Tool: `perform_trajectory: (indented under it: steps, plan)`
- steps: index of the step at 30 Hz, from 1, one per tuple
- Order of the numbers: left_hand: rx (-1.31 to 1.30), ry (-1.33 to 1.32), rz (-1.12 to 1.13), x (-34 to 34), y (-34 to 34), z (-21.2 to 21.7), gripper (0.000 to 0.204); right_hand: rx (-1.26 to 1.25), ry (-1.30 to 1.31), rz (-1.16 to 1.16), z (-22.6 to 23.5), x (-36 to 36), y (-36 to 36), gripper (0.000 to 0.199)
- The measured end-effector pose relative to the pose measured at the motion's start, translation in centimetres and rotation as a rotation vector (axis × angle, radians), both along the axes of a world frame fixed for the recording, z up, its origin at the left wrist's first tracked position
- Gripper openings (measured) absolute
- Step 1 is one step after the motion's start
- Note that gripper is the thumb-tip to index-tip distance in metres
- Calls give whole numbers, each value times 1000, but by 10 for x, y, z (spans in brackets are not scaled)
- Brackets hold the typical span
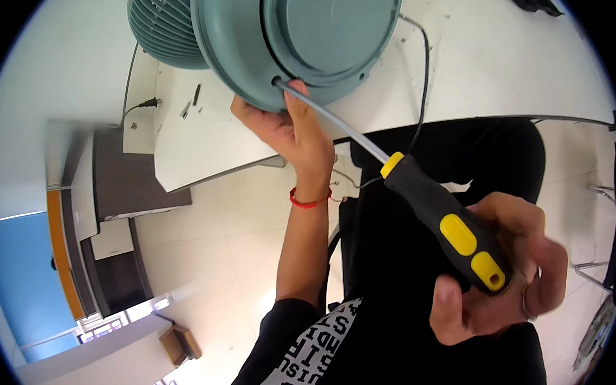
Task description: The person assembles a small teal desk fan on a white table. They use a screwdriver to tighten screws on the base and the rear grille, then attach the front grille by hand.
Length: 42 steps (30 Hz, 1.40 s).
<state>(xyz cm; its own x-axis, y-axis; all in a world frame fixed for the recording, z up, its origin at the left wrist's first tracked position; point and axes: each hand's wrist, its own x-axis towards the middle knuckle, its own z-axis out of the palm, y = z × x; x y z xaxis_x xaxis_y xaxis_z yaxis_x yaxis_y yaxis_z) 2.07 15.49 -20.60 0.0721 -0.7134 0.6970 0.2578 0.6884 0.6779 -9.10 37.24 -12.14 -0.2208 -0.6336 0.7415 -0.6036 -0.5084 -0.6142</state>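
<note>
The fan housing (pixel 298 31) overhangs the white table (pixel 511 60) edge, blocking access from above. The screwdriver (pixel 421 192) shaft and black cable (pixel 424 65) cross the gap below it. Open room lies left of the left hand (pixel 290 133), above the tiled floor (pixel 213 248).

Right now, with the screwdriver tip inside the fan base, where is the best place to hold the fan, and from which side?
Probably the lower rim of the teal fan base, from underneath, as the left hand does beside the screw hole. The round rim gives fingers an edge there, and it leaves the shaft of the screwdriver, held by the right hand, free.
</note>
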Motion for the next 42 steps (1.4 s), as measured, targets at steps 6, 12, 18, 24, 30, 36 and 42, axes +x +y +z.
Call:
perform_trajectory:
  steps: [6,12,18,24,30,36,42]
  plan:
    - [6,29,-6,1,-7,-1,37,83,253,18,-12,-1,16,63]
    - [-8,6,-10,-1,-6,1,35,-29,400,-51,-26,-3,18,54]
    - [-33,24,-95,3,-21,-22,37,109,301,56,-28,-7,21,56]
    - [-84,21,-159,20,-40,-30,37,186,215,139,-28,-12,27,60]
    - [-89,122,-172,0,-24,-18,34,249,177,145,-33,-17,32,64]
    - [-174,63,-166,6,-30,-23,33,280,162,157,-34,-24,37,68]
    - [-36,38,-116,6,-20,-14,36,293,150,165,-35,-21,35,72]
